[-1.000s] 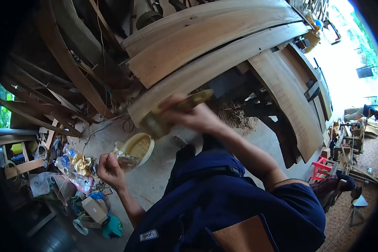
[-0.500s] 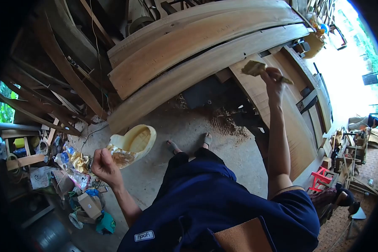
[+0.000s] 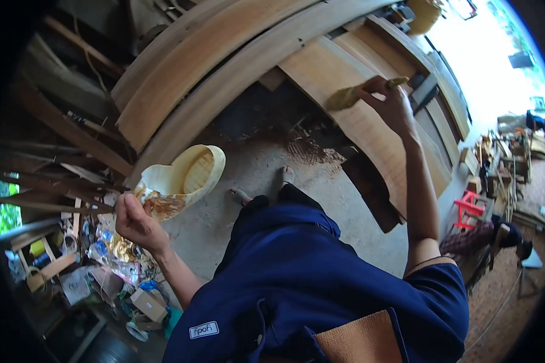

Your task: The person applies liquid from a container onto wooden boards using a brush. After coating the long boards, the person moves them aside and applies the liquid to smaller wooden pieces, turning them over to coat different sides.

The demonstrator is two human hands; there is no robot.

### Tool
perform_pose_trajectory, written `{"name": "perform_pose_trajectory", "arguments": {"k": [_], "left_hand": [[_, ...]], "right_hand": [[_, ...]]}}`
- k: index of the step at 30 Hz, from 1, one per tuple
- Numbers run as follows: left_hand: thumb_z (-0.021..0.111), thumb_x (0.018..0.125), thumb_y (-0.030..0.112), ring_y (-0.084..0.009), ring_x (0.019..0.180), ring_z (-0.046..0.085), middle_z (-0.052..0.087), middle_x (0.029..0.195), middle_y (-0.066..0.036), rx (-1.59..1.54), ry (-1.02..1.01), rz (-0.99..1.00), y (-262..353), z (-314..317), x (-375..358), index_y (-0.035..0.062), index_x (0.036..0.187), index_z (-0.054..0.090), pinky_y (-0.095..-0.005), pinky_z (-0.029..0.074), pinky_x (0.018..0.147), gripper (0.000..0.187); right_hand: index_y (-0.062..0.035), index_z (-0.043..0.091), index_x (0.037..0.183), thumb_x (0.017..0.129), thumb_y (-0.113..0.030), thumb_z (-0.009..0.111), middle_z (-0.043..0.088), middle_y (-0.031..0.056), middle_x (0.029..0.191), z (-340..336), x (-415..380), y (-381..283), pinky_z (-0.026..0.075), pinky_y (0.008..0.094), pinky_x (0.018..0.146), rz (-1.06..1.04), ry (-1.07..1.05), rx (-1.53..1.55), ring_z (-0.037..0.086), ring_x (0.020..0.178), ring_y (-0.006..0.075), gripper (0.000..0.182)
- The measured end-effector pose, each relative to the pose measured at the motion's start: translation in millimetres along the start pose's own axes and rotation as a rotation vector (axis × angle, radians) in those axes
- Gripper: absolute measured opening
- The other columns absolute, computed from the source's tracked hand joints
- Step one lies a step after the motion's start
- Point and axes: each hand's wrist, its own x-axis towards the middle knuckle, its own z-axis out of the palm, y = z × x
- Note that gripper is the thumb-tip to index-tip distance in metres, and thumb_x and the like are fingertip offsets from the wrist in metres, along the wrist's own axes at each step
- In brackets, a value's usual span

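Observation:
My left hand (image 3: 140,225) is closed on the side of a cream plastic container (image 3: 209,176), cut open at the top and tilted. Its lower wall carries brown smears. A paintbrush (image 3: 343,98) is in my right hand (image 3: 391,114), gripped by the handle between thumb and fingers, its bristles pointing left. In this view the bristles overlap a wide, curved wooden board (image 3: 378,163) on my right, near its upper part.
Long curved planks (image 3: 215,66) lie side by side ahead. Sawdust (image 3: 312,151) covers part of the concrete floor (image 3: 224,224). Plastic bags and boxes (image 3: 149,304) clutter the left. At right are a red stool (image 3: 468,209) and a bent-over person (image 3: 499,236).
The view has swung to the right. My right hand has turned the brush edge-on and brought it over the wide board. My left hand still holds the container.

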Motion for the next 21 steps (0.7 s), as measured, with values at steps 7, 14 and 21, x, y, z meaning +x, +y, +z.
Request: {"name": "perform_pose_trajectory", "arguments": {"k": [7,14,21], "left_hand": [[0.05,0.095,0.03,-0.0018,0.065,0.039,0.038,0.069,0.006,-0.09,-0.084,0.024,-3.3,28.9,18.0,0.0073,0.067,0.039,-0.0146,0.037,0.055,0.038],[0.049,0.096,0.029,-0.0012,0.065,0.037,0.036,0.069,0.006,-0.12,-0.086,0.055,3.1,41.1,25.2,0.0077,0.067,0.038,-0.0141,0.035,0.054,0.038],[0.05,0.095,0.028,-0.0016,0.065,0.04,0.039,0.068,0.006,-0.038,0.037,0.043,15.3,23.7,17.1,0.0066,0.069,0.042,-0.0147,0.038,0.054,0.035]], "right_hand": [[-0.0017,0.063,0.084,0.081,-0.019,0.069,0.064,0.0042,0.074,-108.4,-124.8,-15.7,0.047,0.0257,0.053,0.451,-0.161,-0.109,0.061,0.06,0.0102,0.018],[0.0019,0.062,0.08,0.075,-0.014,0.068,0.063,0.0079,0.069,-145.0,-160.2,-5.9,0.049,0.0299,0.055,0.672,-0.324,-0.302,0.062,0.059,0.0139,0.018],[0.0007,0.061,0.082,0.078,-0.02,0.068,0.063,0.0094,0.067,-72.6,-27.0,42.1,0.049,0.0316,0.055,0.333,-0.402,-0.146,0.063,0.059,0.0146,0.022]]}}
